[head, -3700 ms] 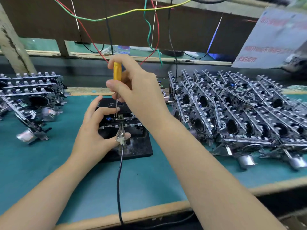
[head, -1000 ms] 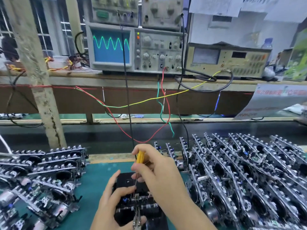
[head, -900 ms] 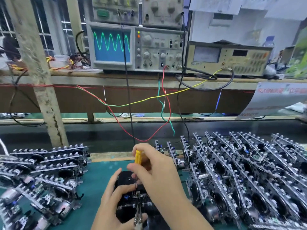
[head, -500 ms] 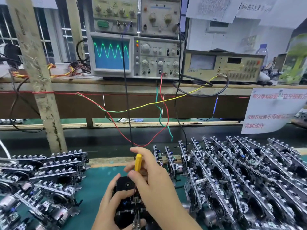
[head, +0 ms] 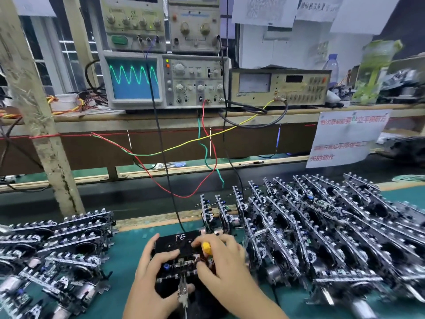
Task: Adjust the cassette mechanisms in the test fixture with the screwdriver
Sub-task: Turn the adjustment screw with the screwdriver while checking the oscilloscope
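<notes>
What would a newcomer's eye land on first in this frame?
Probably the oscilloscope on the shelf up left, its blue screen showing a bright green wave. Next, the two hands at bottom centre: the left hand holds the black test fixture marked FE, while the right hand grips a yellow-handled screwdriver. Rows of cassette mechanisms crowd the green bench on the right.

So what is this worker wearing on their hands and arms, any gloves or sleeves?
Nothing shows: the left hand and right hand are bare, with no gloves, rings or watch visible. Both forearms are bare as far as the frame's lower edge, with no sleeve in sight.
</notes>
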{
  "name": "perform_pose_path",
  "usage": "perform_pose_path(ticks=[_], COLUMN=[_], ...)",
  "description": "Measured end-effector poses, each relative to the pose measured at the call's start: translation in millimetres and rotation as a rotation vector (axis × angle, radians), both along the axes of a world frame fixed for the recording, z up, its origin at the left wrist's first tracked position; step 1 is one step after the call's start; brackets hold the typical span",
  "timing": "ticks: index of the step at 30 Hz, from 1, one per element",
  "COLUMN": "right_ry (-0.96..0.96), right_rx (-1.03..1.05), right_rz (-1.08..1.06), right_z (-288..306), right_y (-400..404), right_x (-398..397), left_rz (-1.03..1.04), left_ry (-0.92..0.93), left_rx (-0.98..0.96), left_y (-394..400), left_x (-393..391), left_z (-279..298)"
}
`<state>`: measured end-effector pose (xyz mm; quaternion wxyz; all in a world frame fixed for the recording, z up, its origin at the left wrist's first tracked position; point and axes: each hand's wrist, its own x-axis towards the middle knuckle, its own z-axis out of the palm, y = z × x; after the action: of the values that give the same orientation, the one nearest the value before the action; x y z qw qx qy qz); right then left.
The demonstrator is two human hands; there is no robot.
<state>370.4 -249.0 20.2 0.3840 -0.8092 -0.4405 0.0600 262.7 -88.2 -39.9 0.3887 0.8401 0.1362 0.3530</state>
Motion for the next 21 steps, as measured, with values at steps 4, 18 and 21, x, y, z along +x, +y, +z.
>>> perform_pose_path(ticks=[4,18,21], right_ry=[0.085,0.085,0.113], right_rx=[-0.023,0.025,0.033], right_rz=[0.086,0.074,0.074], right_z=[7,-5,-5], right_y=[-9,-10,-11], right_x=[-1,3,4], left_rz=[-0.002,0.002,-0.003], left_ry=[0.017,0.038,0.033], left_rx=[-0.022,-0.046,-0.045], left_y=[-4,-10,-10], left_x=[-2,-5,-4], left_z=[5,11,12])
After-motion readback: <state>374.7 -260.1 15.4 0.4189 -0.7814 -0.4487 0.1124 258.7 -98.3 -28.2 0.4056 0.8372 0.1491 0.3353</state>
